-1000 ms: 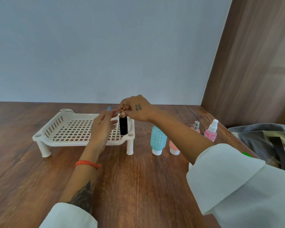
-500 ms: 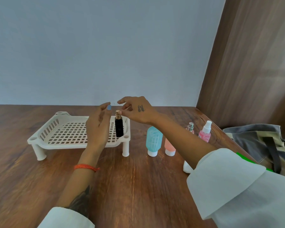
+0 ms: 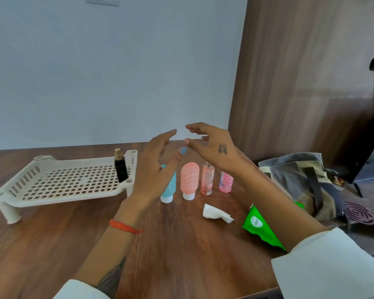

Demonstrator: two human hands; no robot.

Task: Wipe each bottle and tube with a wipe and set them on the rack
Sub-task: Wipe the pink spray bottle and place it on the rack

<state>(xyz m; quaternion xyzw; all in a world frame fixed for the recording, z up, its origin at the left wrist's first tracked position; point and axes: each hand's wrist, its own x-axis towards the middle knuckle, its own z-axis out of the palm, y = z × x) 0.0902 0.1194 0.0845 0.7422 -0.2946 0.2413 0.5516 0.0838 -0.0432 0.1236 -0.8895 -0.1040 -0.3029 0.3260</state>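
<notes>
A black bottle with a gold cap point(image 3: 120, 169) stands upright on the right end of the white slotted rack point(image 3: 58, 182). To the right of the rack, a teal tube point(image 3: 169, 187), a pink tube point(image 3: 189, 180), a slim pink spray bottle point(image 3: 207, 180) and another pink bottle point(image 3: 226, 182) stand in a row on the wooden table. A crumpled white wipe point(image 3: 216, 213) lies in front of them. My left hand point(image 3: 156, 169) and my right hand point(image 3: 212, 147) hover above the row, fingers relaxed, holding nothing. My left hand partly covers the teal tube.
A green pack of wipes point(image 3: 261, 227) lies under my right forearm. A grey bag point(image 3: 300, 180) and a purple coil point(image 3: 358, 214) sit at the table's right end. A wooden panel rises at the right, a pale wall behind.
My hands let go of the black bottle, which now stands on the rack. Both hands moved right and hover over the row of tubes. The view shifted right.
</notes>
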